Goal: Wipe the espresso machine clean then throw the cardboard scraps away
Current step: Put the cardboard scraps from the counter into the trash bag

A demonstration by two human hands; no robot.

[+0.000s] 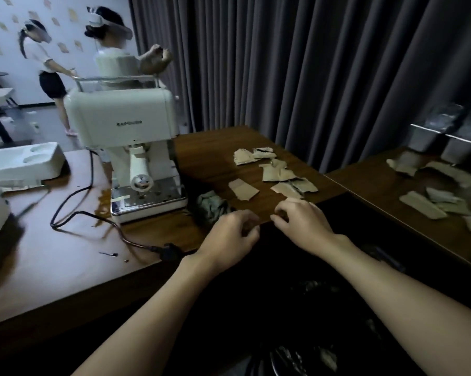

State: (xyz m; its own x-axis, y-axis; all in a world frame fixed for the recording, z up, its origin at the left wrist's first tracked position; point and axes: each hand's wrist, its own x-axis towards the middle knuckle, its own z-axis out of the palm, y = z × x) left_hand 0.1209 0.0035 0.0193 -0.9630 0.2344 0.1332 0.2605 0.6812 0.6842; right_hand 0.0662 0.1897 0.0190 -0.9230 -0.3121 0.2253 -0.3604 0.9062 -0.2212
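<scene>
Right of the espresso machine (125, 147), the left hand (230, 234) and right hand (302, 221) show loosely curled fingers; any grasp is unclear. The person should probably sweep the cardboard scraps (277, 175) into one pile before lifting.

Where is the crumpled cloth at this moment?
In the head view, the crumpled cloth lies on the wooden table, just right of the base of the espresso machine, beyond the left hand.

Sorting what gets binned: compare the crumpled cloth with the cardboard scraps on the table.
The cloth is dark and greenish, the cardboard scraps pale tan. The cloth is one crumpled heap beside the espresso machine; the scraps are several flat pieces spread out. Both lie on the wooden table.
</scene>
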